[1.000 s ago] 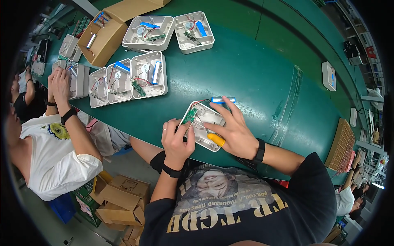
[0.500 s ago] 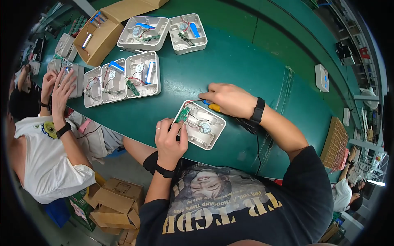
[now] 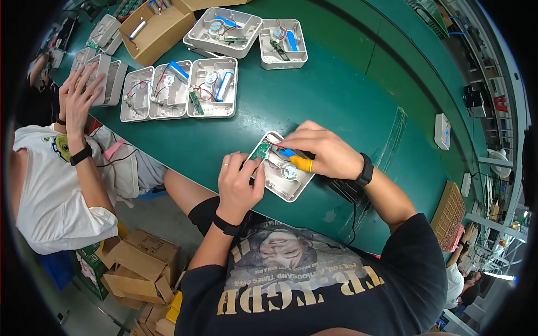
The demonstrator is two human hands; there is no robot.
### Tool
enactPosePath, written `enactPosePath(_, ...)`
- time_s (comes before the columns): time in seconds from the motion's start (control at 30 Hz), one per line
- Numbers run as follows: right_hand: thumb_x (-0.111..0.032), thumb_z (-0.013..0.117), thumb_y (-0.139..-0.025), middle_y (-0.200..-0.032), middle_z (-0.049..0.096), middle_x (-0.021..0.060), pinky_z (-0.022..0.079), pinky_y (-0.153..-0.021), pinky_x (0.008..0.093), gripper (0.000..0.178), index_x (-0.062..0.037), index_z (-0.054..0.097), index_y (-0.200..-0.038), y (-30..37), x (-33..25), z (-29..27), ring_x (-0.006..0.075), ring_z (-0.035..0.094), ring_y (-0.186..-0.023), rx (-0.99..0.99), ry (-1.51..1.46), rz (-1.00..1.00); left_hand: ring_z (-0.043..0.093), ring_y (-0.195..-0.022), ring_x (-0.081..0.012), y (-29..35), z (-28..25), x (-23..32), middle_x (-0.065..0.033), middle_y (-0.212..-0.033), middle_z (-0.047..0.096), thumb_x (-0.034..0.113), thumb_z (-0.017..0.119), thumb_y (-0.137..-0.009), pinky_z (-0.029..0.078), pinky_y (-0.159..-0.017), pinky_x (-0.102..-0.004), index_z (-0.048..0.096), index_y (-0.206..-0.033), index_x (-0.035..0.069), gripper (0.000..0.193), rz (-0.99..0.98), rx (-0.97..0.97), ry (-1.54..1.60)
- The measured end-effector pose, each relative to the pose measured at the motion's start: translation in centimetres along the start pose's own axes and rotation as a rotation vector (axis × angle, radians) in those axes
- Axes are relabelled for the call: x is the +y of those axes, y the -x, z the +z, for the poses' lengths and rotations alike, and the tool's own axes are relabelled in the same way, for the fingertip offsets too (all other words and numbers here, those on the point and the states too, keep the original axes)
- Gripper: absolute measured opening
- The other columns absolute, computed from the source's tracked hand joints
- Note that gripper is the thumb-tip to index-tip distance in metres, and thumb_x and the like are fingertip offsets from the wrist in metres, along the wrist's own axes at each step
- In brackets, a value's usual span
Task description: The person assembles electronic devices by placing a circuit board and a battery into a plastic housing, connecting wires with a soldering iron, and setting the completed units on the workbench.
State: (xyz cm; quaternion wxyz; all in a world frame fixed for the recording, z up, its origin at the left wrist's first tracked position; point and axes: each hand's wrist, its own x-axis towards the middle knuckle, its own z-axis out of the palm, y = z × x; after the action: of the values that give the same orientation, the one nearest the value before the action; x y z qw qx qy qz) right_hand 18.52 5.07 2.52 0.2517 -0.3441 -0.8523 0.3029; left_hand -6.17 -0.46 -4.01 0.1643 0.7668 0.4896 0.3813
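A pale plastic housing (image 3: 298,190) lies tilted on the bench in front of me, with a green circuit board (image 3: 261,149) at its upper left, a round silver part (image 3: 288,172) and thin wires inside. My left hand (image 3: 240,182) is closed at the housing's left edge, fingers by the board; what lies under the fingertips is hidden. My right hand (image 3: 328,150) reaches over the far right side, fingers pinched around a slim blue-and-yellow item (image 3: 301,163) whose kind I cannot make out. A red wire (image 3: 276,144) runs near its fingertips.
Several housings (image 3: 212,115) with blue cells stand at the left of the green bench (image 3: 336,84), beside a cardboard box (image 3: 147,49). A co-worker's hands (image 3: 84,101) handle housings there. A black cable (image 3: 354,218) hangs by my right forearm. A lone housing (image 3: 442,132) sits far right.
My right hand has moved in over the housing, bringing the blue-and-yellow item above its inside. My left hand stays at the left edge. The whole view has shifted slightly.
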Motion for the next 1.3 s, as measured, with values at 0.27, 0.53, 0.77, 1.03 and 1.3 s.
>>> enactPosePath(0.27,-0.008,0.078,-0.088,-0.1,0.07,0.0112,0.055,-0.087,0.0437,0.034,-0.0025,0.077,-0.121,-0.2,-1.2,1.2,0.0307,0.064,-0.099,-0.059,0.057,0.27,0.063,-0.089,-0.0363,0.0,0.0,0.1,-0.015,-0.097,0.066,0.003,0.077,-0.086,0.051,-0.08,-0.0446,0.074,-0.094,0.001,0.009,-0.006,0.013,0.0)
enactPosePath(0.53,-0.004,0.073,-0.09,-0.114,0.066,0.0122,0.055,-0.083,0.042,0.031,-0.0047,0.078,-0.121,-0.3,-0.3,1.2,0.0315,0.065,-0.096,-0.121,0.239,0.156,0.063,-0.089,-0.0366,0.1,-0.1,0.2,-0.0153,-0.097,0.066,0.003,0.076,-0.087,0.051,-0.08,-0.0446,0.074,-0.096,0.001,0.01,-0.006,0.024,-0.004)
enactPosePath(0.77,-0.008,0.073,-0.095,-0.109,0.065,0.0124,0.055,-0.081,0.0423,0.038,-0.0103,0.073,-0.134,1.8,-0.2,2.9,0.0319,0.066,-0.094,0.14,-0.043,0.235,0.064,-0.09,-0.0371,-0.1,-0.1,0.2,-0.0155,-0.098,0.066,0.003,0.076,-0.087,0.052,-0.08,-0.0454,0.075,-0.097,0.0,0.01,-0.009,0.006,0.018)
enactPosePath(1.03,-0.014,0.067,-0.099,-0.104,0.071,0.0174,0.057,-0.079,0.047,0.034,-0.0077,0.069,-0.132,5.8,-1.8,0.6,0.0382,0.072,-0.092,-0.144,0.061,0.482,0.066,-0.094,-0.0373,0.1,0.3,0.3,-0.0158,-0.103,0.069,0.007,0.079,-0.087,0.055,-0.083,-0.0449,0.076,-0.103,0.001,0.017,0.03,-0.053,0.008)
enactPosePath(1.3,-0.015,0.067,-0.098,-0.098,0.073,0.0225,0.058,-0.078,0.0473,0.025,-0.0019,0.072,-0.119,13.0,0.8,-2.2,0.0433,0.072,-0.086,0.046,0.118,0.457,0.068,-0.095,-0.0368,-2.6,-0.7,1.7,-0.0158,-0.106,0.069,0.013,0.079,-0.09,0.057,-0.083,-0.0458,0.071,-0.122,0.003,0.034,0.061,-0.152,0.081)
